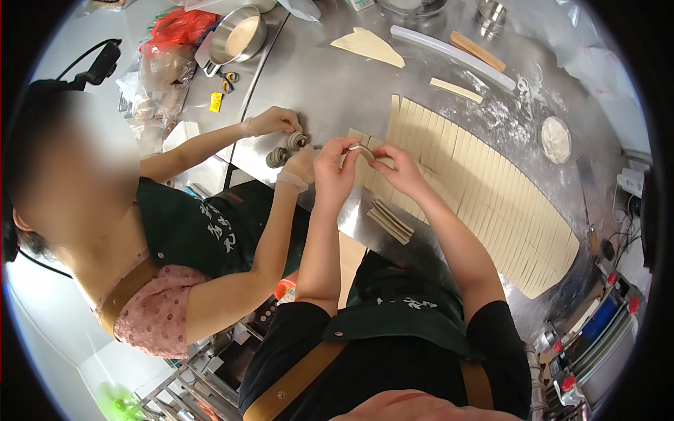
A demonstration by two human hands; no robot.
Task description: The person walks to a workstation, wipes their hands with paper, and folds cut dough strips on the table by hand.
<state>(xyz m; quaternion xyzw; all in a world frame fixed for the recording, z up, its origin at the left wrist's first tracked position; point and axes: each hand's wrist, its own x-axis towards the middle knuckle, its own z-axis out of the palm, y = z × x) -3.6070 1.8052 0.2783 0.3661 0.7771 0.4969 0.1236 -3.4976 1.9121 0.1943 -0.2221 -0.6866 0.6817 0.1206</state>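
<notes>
My left hand [334, 160] and my right hand [396, 170] pinch a bent strip of dough [362, 150] between them, raised over the steel table. The strip curves upward in an arch, one end in each hand. Just beyond and to the right lies a large dough sheet [484, 203] cut into many narrow strips. A small stack of dough strips [390, 222], darker along their sides, rests below my hands near the table's front edge. To the left, two coiled dough rolls [277, 157] stand by a co-worker's gloved hands [275, 121].
A co-worker in a green apron [210, 224] works close on my left. Farther back are a dough offcut [368, 48], a white rolling pin [453, 56], a wooden stick [477, 50] and a flour bowl [556, 139]. A metal pan [239, 35] and scissors [227, 81] lie upper left.
</notes>
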